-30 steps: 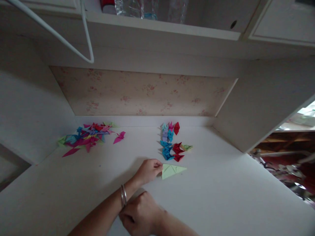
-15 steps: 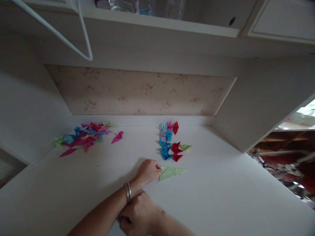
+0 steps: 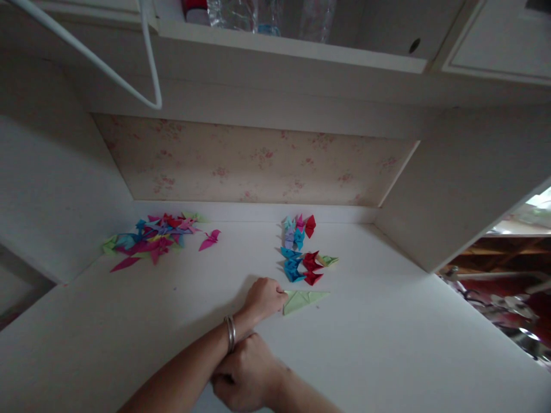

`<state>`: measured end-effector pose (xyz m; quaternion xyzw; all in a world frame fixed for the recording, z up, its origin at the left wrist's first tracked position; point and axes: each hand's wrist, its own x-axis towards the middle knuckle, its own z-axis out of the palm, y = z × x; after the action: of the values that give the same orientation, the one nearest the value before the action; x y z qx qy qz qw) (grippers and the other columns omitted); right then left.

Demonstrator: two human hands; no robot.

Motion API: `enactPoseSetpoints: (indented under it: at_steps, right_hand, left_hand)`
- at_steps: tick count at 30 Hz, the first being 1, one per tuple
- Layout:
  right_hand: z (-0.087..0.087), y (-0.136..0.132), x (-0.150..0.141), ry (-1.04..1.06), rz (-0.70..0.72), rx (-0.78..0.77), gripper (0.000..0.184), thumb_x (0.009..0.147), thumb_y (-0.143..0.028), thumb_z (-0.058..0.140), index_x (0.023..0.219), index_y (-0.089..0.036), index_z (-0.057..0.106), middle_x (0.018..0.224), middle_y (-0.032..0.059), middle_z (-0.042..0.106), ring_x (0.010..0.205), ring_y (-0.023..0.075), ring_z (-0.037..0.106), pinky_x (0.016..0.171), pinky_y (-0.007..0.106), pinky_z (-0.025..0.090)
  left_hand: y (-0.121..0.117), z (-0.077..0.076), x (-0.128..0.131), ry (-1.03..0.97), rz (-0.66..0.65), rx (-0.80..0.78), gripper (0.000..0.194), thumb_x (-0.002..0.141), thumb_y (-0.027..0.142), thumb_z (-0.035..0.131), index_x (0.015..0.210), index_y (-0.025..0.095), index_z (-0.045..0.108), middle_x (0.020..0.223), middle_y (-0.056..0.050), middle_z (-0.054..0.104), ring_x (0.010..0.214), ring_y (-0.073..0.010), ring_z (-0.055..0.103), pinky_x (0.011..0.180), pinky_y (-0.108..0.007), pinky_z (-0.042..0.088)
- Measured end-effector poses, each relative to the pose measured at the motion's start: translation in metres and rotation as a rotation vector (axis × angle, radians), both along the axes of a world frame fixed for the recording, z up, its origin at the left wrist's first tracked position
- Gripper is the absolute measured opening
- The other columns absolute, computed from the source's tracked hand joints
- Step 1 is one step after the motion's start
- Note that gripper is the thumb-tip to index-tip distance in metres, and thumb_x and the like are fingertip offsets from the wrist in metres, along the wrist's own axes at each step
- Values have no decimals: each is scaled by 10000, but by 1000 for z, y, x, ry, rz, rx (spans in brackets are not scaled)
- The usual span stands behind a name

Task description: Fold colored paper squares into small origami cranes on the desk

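Note:
My left hand (image 3: 264, 298) pinches the blunt left end of a folded pale green origami paper (image 3: 303, 299) between thumb and fingers. The paper lies on the white table, its thin point to the right. Two silver bangles (image 3: 230, 334) circle my left wrist. My right hand (image 3: 247, 373) is closed in a fist against the left forearm, just below the bangles. Its fingertips are hidden, so I cannot see whether anything is in them. Beyond the paper are blue folded pieces (image 3: 293, 268), red folded pieces (image 3: 311, 268) and a green folded piece (image 3: 329, 261).
A pile of colourful paper cranes (image 3: 157, 238) lies at the back left, with one magenta crane (image 3: 209, 240) beside it. More small folded pieces (image 3: 295, 234) stand near the back wall. A shelf (image 3: 293, 49) with clear plastic containers and a white cable (image 3: 150, 69) hang overhead.
The camera view has shifted slightly, moving the scene a little to the right. My left hand keeps its pinch on the green paper, and my right fist stays against the left forearm.

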<state>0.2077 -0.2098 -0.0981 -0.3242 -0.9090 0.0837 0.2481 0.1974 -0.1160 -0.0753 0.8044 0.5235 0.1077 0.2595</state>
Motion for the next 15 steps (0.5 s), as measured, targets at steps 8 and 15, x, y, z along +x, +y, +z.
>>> enactPoseSetpoints:
  at_steps: [8,15]
  right_hand:
    - [-4,0,0,35,6,11,112,616,-214,501,529,-207,572,489,-26,596,461,120,468,472,263,295]
    - [-2,0,0,22,-6,5,113,629,-224,513,531,-210,569,495,-27,605,464,126,496,484,267,307]
  left_hand:
    - [3,-4,0,-22,-11,-45,302,722,289,475,650,151,734,583,-56,686,525,-134,559,503,-221,325]
    - [4,-10,-1,-69,11,-50,298,721,270,467,617,143,716,544,-40,663,514,-128,543,498,-224,308]
